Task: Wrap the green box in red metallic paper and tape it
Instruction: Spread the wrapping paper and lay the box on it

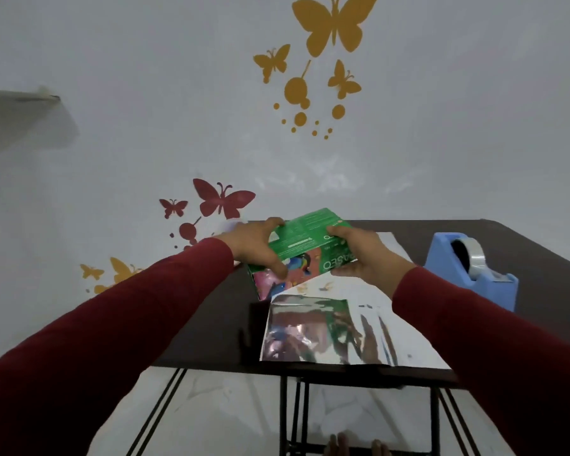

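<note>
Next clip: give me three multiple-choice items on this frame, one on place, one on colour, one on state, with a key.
1. Where is the blue plastic tape dispenser?
A. right of the sheet
B. left of the sheet
C. on the floor

2. What colour are the person's sleeves?
A. yellow
B. dark red
C. white

3. The green cardboard box is:
A. fully wrapped
B. lying untouched
C. held bare in both hands

Key: 1 A, it stands on the dark table right of the shiny metallic sheet. 2 B, both arms show it. 3 C, left hand and right hand grip it, unwrapped.
</note>
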